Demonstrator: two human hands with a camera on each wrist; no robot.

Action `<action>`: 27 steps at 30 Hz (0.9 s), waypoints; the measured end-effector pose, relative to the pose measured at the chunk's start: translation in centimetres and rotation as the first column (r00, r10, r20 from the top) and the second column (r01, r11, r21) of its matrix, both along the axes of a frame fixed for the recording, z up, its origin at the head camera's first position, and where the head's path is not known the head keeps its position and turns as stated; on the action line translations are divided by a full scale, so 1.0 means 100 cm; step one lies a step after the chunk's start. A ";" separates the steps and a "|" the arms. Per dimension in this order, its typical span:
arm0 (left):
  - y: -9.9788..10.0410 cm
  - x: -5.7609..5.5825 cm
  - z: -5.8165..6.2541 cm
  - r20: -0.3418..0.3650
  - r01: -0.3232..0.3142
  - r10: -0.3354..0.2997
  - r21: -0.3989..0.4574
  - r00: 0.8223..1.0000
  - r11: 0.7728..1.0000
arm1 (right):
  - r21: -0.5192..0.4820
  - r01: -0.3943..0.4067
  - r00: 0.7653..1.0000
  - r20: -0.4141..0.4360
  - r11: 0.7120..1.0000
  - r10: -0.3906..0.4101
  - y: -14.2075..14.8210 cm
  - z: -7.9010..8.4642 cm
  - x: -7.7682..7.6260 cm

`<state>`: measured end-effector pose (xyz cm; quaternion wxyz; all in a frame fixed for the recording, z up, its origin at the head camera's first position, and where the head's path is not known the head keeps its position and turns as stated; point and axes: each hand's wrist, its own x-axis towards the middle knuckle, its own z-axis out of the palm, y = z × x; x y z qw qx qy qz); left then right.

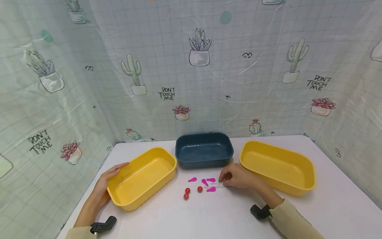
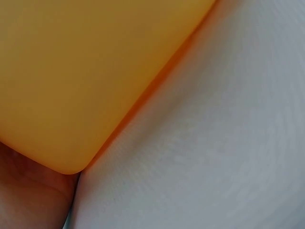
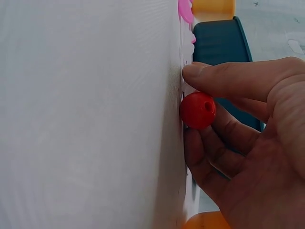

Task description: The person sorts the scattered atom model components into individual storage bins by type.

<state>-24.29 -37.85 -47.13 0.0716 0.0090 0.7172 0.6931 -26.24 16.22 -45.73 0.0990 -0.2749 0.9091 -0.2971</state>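
My left hand [image 1: 103, 184] rests along the outer left wall of a yellow bin [image 1: 169, 177], fingers fairly straight and fingertips at the rim; the thumb is hidden. In the left wrist view, part of the hand [image 2: 31, 195] shows by the corner of the yellow bin [image 2: 71, 86]. With curled thumb and fingers, my right hand [image 3: 257, 167] holds a red bead [image 3: 197, 112] with a hole, low at the tabletop. From above, the right hand [image 1: 237, 176] hides that bead. Beside its fingertips lie thin pale sticks [image 1: 213, 187] and pink teardrop-shaped pieces [image 1: 211, 189].
Three red beads [image 1: 200, 189] lie left of the sticks on the white table [image 1: 185, 222]. A dark blue bin [image 1: 206, 163] stands at the back middle. Another yellow bin [image 1: 279, 179] stands right, close behind my right forearm. Patterned sheeting [image 1: 215, 83] surrounds the table's back and sides.
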 end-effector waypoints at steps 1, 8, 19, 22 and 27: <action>0.000 -0.001 0.000 -0.005 0.003 -0.003 0.006 1.000 1.000 | 0.001 0.002 1.000 -0.001 1.000 -0.002 0.000 0.000 0.000; 0.000 -0.001 -0.001 -0.029 0.035 -0.033 0.048 0.999 0.998 | 0.002 0.025 1.000 0.001 1.000 -0.025 -0.003 0.000 0.000; 0.001 0.001 0.002 -0.023 0.024 -0.023 0.047 0.999 0.999 | 0.027 0.037 0.998 -0.059 0.999 -0.035 -0.003 0.002 0.000; 0.002 0.002 0.003 -0.019 0.021 -0.020 0.051 1.000 0.998 | 0.031 0.046 0.998 -0.054 0.998 -0.044 -0.003 0.003 0.000; 0.003 0.001 0.004 0.003 0.006 -0.006 0.041 1.000 0.999 | 0.024 0.064 0.998 -0.032 0.998 -0.063 -0.004 0.004 0.001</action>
